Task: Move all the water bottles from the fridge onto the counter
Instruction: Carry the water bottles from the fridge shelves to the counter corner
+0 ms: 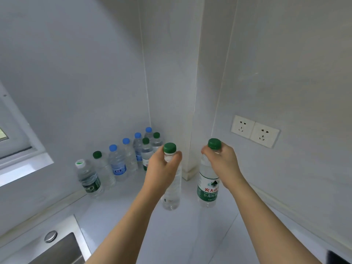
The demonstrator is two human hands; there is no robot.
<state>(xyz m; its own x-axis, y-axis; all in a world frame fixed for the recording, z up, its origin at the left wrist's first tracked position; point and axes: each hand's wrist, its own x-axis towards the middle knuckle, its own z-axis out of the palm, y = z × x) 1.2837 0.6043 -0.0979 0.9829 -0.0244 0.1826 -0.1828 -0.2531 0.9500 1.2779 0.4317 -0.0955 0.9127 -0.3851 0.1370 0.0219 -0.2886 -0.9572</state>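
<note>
While both bottles are gripped by the neck, the left hand & right hand fingers curled round clear bottle & labelled bottle, they're probably being stood on the counter, near-right of the bottle row.

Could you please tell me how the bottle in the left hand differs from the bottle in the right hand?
The left-hand bottle shows no green label from here, only clear plastic; the right-hand bottle wears a green and white label with red characters. The left hand wraps the neck from the side; the right hand has its grip over the shoulder, just under the cap. Both are upright, green-capped, and at the counter.
</note>
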